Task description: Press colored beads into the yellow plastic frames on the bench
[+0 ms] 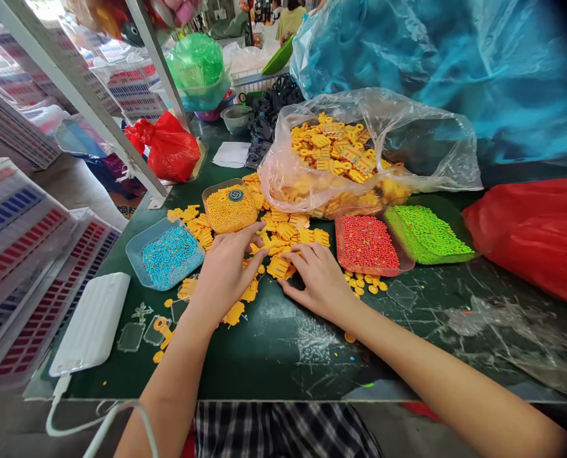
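Note:
My left hand (230, 262) reaches into a loose pile of yellow plastic pieces (283, 230), its thumb and fingers apart, with nothing visibly gripped. Facing it, my right hand (319, 277) has its thumb and forefinger around the edge of a toothed yellow plastic piece (280, 268) at the near side of the pile. Beyond my left hand stands a tray of yellow beads (230, 210) with a dark round disc on top. A tray of blue beads (169, 254) lies to its left. Right of my right hand are trays of red beads (367, 245) and green beads (429, 232).
An open clear bag (331, 152) of yellow pieces lies behind the pile. A white power bank (93, 324) with a cable rests at the left edge. Red bags (173, 147) and a large blue bag (431, 83) surround the table. Yellow discs (364, 282) lie near the red beads.

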A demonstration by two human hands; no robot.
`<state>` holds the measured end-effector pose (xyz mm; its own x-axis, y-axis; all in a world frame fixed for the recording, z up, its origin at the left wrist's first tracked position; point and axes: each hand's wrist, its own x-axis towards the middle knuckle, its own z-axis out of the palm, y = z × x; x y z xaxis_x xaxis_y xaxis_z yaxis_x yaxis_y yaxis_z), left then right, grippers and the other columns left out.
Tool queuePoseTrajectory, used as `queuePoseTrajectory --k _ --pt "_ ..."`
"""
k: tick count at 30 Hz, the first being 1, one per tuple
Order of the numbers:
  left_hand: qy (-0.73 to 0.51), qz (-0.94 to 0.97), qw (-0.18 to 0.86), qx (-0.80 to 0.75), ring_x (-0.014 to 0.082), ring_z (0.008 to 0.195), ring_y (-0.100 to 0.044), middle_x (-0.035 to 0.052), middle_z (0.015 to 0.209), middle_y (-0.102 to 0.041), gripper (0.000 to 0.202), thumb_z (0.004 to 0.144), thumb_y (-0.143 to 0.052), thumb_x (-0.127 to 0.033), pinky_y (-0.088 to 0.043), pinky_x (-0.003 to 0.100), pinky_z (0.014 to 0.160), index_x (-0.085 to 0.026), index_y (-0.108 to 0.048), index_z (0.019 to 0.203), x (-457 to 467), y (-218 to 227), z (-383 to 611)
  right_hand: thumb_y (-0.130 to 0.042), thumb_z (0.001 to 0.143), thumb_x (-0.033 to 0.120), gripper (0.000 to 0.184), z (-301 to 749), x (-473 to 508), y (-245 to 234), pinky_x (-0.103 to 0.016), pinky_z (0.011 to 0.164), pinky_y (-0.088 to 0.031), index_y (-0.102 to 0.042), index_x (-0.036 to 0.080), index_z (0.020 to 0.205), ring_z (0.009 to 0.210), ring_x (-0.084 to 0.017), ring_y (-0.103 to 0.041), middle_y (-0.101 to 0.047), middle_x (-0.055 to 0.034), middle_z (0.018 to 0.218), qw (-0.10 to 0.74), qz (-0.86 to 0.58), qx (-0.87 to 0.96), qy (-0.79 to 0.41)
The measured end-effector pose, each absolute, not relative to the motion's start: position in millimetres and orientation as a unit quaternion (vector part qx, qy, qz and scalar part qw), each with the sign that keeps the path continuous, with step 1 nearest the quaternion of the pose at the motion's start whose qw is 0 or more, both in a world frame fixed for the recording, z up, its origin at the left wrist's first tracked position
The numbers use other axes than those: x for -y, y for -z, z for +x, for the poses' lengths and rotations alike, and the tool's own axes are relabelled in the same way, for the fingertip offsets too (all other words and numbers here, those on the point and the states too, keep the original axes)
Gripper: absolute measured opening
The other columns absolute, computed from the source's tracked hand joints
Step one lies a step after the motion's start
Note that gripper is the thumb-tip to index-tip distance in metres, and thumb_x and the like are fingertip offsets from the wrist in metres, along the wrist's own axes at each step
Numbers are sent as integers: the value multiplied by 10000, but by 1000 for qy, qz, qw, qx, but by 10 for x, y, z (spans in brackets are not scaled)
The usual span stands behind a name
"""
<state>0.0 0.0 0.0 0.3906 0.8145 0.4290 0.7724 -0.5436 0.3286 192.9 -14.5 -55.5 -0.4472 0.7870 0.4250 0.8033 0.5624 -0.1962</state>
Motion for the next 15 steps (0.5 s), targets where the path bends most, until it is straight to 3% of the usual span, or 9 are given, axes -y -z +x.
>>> queuePoseTrajectory --k 3,8,15 --pt "-298 821 43 -484 176 878 -648 17 969 -706 422 931 -557 -243 -474 346 886 -208 -456 1339 13 -14 -2 -572 866 395 329 1994 144 475 -395 860 -391 -627 135 1060 994 -277 -510 -629 -127 1077 233 -463 855 16" --pt "-299 824 88 -473 174 902 -647 14 968 -696 397 937 -550 -264 -474 356 914 -238 -467 1324 -7 -4 -8 -597 807 457 317 2084 174 259 -389 803 -397 -637 147 856 926 -272 -536 -631 -101 900 171 -482 859 -39" --pt "-313 812 183 -457 171 901 -657 27 953 -697 394 922 -574 -266 -491 337 905 -206 -491 1303 -70 73 -29 -613 772 480 306 2206 179 57 -257 596 -367 -648 179 816 671 -140 -536 -624 -21 753 76 -506 724 -463"
